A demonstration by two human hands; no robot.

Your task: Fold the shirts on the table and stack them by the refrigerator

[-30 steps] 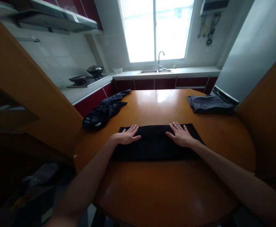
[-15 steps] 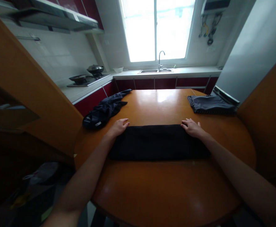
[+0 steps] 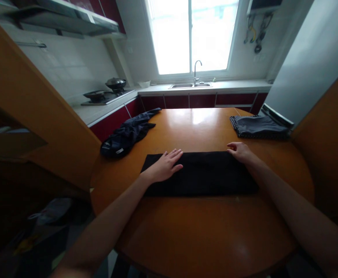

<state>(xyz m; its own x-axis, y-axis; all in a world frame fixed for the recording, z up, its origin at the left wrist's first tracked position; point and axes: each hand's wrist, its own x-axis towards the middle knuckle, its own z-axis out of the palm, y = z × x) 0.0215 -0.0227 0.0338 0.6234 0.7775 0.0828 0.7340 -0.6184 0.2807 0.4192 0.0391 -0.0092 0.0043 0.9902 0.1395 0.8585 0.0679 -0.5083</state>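
Note:
A black folded garment (image 3: 206,177) lies as a long flat strip across the wooden table (image 3: 198,231); its exact kind cannot be made out. My left hand (image 3: 167,166) rests flat on its left part, fingers stretched out and slightly apart. At the far right corner of the strip, my right hand (image 3: 240,152) has thumb and fingers closed in a pinch on the cloth's edge. To the left lies a crumpled dark navy garment (image 3: 128,133) with a small white tag. Folded grey and black clothes (image 3: 260,127) sit at the far right of the table.
Beyond the table run a white counter (image 3: 154,89) with a sink and faucet (image 3: 196,73), and a stove (image 3: 108,97) carrying pans. A pale tall panel (image 3: 310,73) stands at the right. Wooden frames flank the table on both sides.
My left hand has moved right from the strip's far left corner onto the cloth, its fingers stretched out. My right hand has shifted slightly right and pinches the far right corner.

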